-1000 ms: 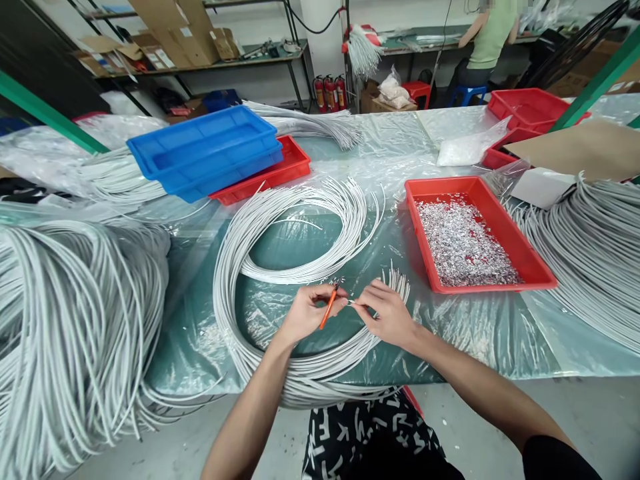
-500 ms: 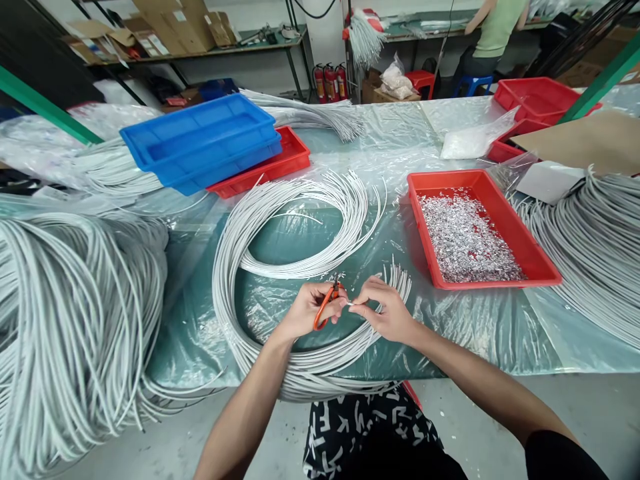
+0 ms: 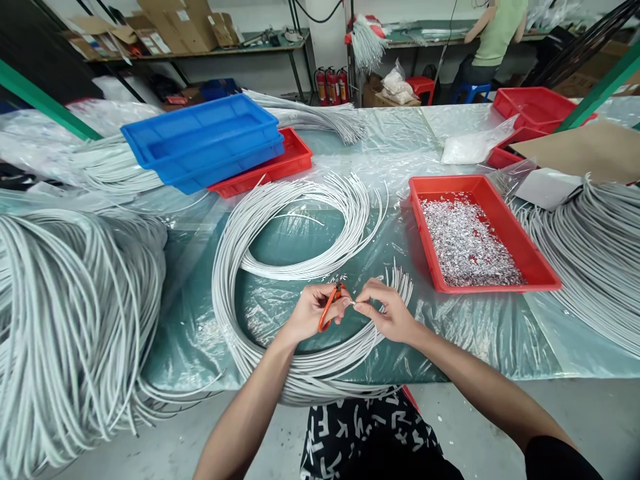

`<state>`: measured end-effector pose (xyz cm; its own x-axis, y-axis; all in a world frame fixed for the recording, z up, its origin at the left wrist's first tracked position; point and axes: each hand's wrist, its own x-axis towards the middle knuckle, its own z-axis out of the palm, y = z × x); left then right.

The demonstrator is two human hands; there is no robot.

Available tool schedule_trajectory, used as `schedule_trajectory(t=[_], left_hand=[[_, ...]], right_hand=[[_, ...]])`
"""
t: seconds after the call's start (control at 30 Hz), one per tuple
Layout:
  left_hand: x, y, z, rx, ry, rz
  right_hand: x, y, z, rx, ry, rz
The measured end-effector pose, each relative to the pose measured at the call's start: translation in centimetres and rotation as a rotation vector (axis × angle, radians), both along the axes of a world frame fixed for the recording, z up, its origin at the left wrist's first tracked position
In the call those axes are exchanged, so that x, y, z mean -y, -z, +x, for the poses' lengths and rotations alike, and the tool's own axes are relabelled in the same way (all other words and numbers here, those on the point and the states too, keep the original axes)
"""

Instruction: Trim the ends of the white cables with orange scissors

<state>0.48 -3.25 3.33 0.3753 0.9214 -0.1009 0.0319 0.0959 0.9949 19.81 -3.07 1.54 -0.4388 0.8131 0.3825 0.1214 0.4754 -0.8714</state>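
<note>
While the thin cable end point(image 3: 353, 303) lies between both hands, running roughly left to right, the right hand point(image 3: 381, 308) pinches it in closed fingertips. The left hand point(image 3: 317, 310), just left, curls around orange-handled cutters point(image 3: 327, 316) pointing far; its contact with the cable is unclear. Both forearms angle inward above the coil point(image 3: 226, 283).

We had bright, cool, fairly even light, source out of view. White glare streaked plastic-covered near tabletop point(image 3: 475, 340); shadow darkened space beneath far tabletop point(image 3: 273, 49). We noted wide-angle stretch toward edges, slightly soft background.
</note>
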Motion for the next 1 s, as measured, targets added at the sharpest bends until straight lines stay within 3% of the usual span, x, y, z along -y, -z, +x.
schedule_trajectory(t=[0.23, 0.5, 0.73, 1.0], left_hand=[[0.13, 0.09, -0.07, -0.010, 0.018, 0.044], [-0.15, 0.88, 0.06, -0.109, -0.070, 0.113], [-0.06, 0.67, 0.02, -0.183, -0.058, 0.184], [0.07, 0.03, -0.21, -0.043, 0.049, 0.038]], right_hand=[[-0.29, -0.09, 0.24, 0.000, -0.081, -0.016], [-0.27, -0.27, 0.07, 0.087, 0.036, 0.017], [-0.40, -0.19, 0.13, 0.123, 0.007, 0.069], [-0.73, -0.27, 0.51, 0.030, -0.144, -0.010]])
